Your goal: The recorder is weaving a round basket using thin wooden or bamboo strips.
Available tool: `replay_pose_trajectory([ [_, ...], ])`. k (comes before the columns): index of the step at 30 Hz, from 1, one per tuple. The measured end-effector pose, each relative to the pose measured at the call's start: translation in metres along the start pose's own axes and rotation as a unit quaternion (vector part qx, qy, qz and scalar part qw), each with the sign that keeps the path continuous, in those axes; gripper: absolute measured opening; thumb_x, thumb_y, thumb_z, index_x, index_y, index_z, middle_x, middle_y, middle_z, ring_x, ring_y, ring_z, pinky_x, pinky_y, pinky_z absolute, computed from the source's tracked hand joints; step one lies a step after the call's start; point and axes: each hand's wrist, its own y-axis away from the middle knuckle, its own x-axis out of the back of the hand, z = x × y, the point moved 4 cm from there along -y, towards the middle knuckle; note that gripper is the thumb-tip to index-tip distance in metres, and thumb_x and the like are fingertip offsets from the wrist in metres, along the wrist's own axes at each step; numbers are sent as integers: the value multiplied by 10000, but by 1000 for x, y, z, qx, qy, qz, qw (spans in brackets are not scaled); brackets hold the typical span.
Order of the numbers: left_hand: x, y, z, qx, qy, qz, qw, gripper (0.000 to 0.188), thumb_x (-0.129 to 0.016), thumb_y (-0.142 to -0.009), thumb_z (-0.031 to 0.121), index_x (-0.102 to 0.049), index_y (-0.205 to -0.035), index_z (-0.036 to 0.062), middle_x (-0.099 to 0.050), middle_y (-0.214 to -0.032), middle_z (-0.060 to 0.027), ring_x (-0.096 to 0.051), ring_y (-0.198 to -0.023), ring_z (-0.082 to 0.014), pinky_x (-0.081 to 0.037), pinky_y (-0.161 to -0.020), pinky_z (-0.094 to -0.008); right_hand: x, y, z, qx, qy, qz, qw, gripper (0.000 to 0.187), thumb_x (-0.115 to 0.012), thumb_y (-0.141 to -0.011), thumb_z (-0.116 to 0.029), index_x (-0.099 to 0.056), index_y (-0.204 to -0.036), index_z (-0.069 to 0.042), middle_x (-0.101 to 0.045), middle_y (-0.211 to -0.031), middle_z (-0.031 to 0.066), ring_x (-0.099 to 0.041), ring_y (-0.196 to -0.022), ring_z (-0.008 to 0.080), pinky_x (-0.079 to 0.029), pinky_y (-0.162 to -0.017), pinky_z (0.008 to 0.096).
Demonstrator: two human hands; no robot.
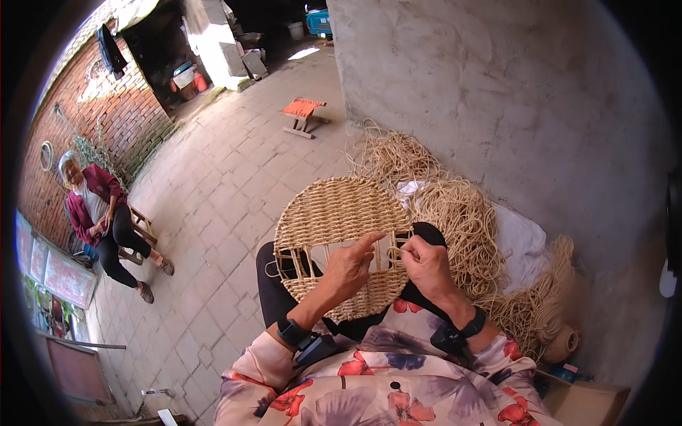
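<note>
A round, flat piece of woven straw cord (341,209) rests on my lap. Its far part and near edge are densely woven, while a gap with bare crosswise strands runs across the middle. Over this gap lies my left hand (349,268), index finger stretched to the right; its other fingers are partly hidden. At the right rim my right hand (426,266) is closed in a pinch, with a small loop of straw cord (395,253) showing beside its fingertips. A loose loop sticks out at the left rim.
A large heap of straw cord (455,224) lies on white sheeting (518,245) along the grey wall (497,92). Ahead on the paving stands an orange folding stool (303,108). Another person (99,206) sits on a wooden chair at left. A cardboard box (590,401) is at lower right.
</note>
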Motion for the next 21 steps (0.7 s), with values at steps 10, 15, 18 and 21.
replay_pose_trajectory([
  [10, -26, -18, -21, 48, -74, -144, 986, 587, -582, -803, 7, -491, -1367, 141, -653, -860, -243, -652, -822, -411, -507, -723, -474, -10, -23, 11, 33, -1, -32, 999, 186, -658, -872, -199, -621, -901, -19, -632, -718, 192, -650, -672, 344, -499, -615, 419],
  [15, 8, 5, -27, 110, 75, -66, 989, 479, -609, -852, 51, -533, -1319, 124, -572, -680, -19, -552, -562, -138, -458, -524, -307, 3, -40, 39, -92, -120, -95, 984, 237, -576, -941, -238, -634, -963, -10, -660, -748, 113, -649, -701, 178, -498, -660, 323],
  [18, 74, 42, -48, 289, 166, 67, 940, 298, -636, -878, 122, -618, -1173, 97, -427, -641, 84, -375, -539, -16, -286, -474, -215, 2, -42, 40, -60, -51, -101, 992, 188, -564, -932, -179, -634, -960, -7, -664, -754, 104, -641, -700, 158, -498, -660, 303],
  [21, 93, 70, -56, 324, 238, 77, 912, 208, -604, -928, 189, -636, -1100, 75, -413, -626, 86, -326, -525, -8, -231, -468, -204, 0, -37, 37, -82, -74, -111, 988, 128, -567, -904, -105, -637, -952, -9, -676, -787, 109, -649, -698, 182, -500, -660, 302],
])
